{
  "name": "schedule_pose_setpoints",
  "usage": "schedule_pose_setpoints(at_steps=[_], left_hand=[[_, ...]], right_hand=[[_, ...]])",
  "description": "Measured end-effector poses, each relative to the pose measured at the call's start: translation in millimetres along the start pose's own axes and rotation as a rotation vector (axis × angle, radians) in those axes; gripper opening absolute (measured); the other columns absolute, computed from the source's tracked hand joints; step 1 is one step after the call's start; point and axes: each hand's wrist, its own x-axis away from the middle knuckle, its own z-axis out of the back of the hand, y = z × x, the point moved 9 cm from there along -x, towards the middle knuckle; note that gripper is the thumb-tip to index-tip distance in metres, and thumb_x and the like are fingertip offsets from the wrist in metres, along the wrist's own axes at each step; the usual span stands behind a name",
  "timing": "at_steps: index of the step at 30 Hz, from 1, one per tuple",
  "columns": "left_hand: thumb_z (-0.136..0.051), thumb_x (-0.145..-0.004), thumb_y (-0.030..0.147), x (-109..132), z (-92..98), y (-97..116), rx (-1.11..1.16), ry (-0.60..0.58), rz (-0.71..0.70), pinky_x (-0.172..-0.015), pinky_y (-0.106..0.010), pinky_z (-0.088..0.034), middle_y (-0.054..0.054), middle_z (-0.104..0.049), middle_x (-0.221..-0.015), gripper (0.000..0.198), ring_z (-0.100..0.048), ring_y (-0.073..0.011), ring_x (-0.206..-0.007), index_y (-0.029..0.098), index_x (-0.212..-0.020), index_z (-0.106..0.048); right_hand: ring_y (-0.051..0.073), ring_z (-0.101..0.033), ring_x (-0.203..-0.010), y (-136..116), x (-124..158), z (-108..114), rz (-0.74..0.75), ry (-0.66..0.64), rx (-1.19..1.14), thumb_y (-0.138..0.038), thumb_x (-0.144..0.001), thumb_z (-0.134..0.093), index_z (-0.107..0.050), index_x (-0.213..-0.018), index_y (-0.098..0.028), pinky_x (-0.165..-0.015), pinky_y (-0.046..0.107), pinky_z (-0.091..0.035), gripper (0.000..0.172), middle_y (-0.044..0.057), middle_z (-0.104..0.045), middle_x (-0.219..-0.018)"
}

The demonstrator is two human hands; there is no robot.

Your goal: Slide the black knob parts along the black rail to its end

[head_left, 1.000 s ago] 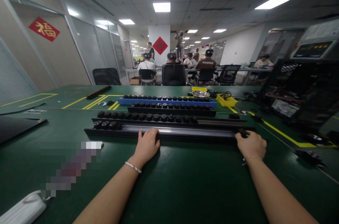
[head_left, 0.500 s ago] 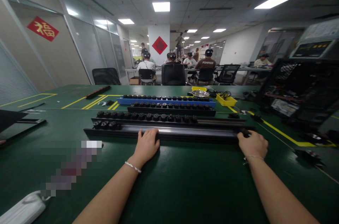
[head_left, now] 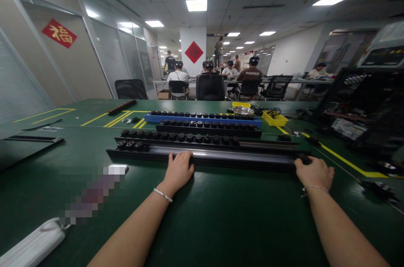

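A long black channel rail [head_left: 221,158] with a shiny inside lies across the table in front of me. My left hand [head_left: 179,170] grips its near edge left of the middle, fingers over the rim. Several small black modules [head_left: 130,145] sit inside the rail's left end. At the right end, my right hand [head_left: 314,172] has its fingers closed on a small black module [head_left: 304,158], largely hidden by the hand. Just behind lies a second black rail [head_left: 268,144], filled with similar modules except along its right part.
Farther back are another black rail [head_left: 208,131] and a blue rail [head_left: 151,119], both carrying modules. A metal bowl [head_left: 243,110] and a yellow bin [head_left: 275,119] stand behind on the right. A lanyard with a white strap [head_left: 34,244] lies front left; an open black equipment case [head_left: 356,107] stands right.
The view has turned slightly left. My right hand has shifted a little to the right with the small black module; my left hand stays on the rail.
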Motion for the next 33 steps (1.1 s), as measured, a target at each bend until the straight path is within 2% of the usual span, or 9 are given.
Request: schedule_pose_setpoints(at_steps=[5, 13, 22, 33], left_hand=[[-0.048, -0.080, 0.021, -0.1, 0.5, -0.1, 0.017, 0.012, -0.007, -0.108, -0.053, -0.016, -0.005, -0.063, -0.110, 0.028, -0.053, -0.0219, -0.109, 0.024, -0.109, -0.048], [-0.048, -0.081, 0.021, 0.6, 1.3, 0.9, 0.019, 0.017, -0.012, -0.108, -0.053, -0.015, -0.004, -0.063, -0.108, 0.027, -0.054, -0.0217, -0.108, 0.024, -0.107, -0.048], [-0.049, -0.081, 0.022, 0.2, -1.1, -0.1, -0.005, 0.007, -0.014, -0.108, -0.053, -0.016, -0.005, -0.063, -0.111, 0.029, -0.053, -0.0216, -0.110, 0.023, -0.110, -0.048], [-0.049, -0.080, 0.022, -0.2, -1.0, -0.7, -0.013, 0.001, -0.010, -0.109, -0.052, -0.016, -0.005, -0.063, -0.112, 0.030, -0.053, -0.0219, -0.110, 0.023, -0.111, -0.049]], right_hand=[[0.031, -0.052, -0.104, 7.2, -4.2, -6.3, -0.089, -0.107, 0.102, -0.043, -0.078, -0.042, -0.058, -0.112, -0.005, -0.099, 0.041, -0.029, 0.053, 0.022, -0.059, -0.105], [0.039, -0.043, -0.113, 9.6, -0.4, 1.4, -0.177, -0.154, 0.072, -0.052, -0.077, -0.041, -0.054, -0.122, -0.014, -0.084, 0.046, -0.038, 0.061, 0.021, -0.052, -0.123], [0.040, -0.040, -0.117, 12.1, -0.9, 9.8, -0.227, -0.203, 0.118, -0.054, -0.078, -0.035, -0.049, -0.127, -0.016, -0.086, 0.050, -0.040, 0.064, 0.020, -0.044, -0.132], [0.040, -0.040, -0.116, 14.5, -2.4, 13.5, -0.235, -0.217, 0.122, -0.053, -0.079, -0.033, -0.048, -0.129, -0.015, -0.086, 0.049, -0.041, 0.065, 0.021, -0.043, -0.132]])
